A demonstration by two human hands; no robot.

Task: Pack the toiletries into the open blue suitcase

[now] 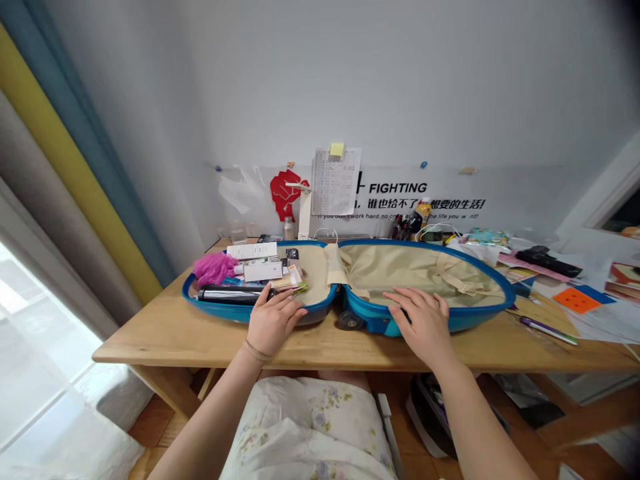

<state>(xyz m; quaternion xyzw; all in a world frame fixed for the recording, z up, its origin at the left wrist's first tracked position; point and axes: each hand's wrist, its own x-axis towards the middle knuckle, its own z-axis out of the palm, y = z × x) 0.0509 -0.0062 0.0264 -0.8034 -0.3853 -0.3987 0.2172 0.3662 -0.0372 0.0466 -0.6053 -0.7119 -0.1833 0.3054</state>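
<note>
A blue suitcase lies opened out flat on the wooden table, its two halves side by side. My left hand rests over the front rim of the left half, fingers extended, holding nothing. Beside its fingertips is a black cylinder, with a pink mesh puff and several white boxes behind it. My right hand lies over the front rim of the right half with its fingers apart and nothing in them. Inside that half, beige lining and straps show.
On the right of the table are a purple pen, an orange card, papers and a black object. A white lamp, a metal bottle and a yellow-topped bottle stand behind the suitcase, near the wall.
</note>
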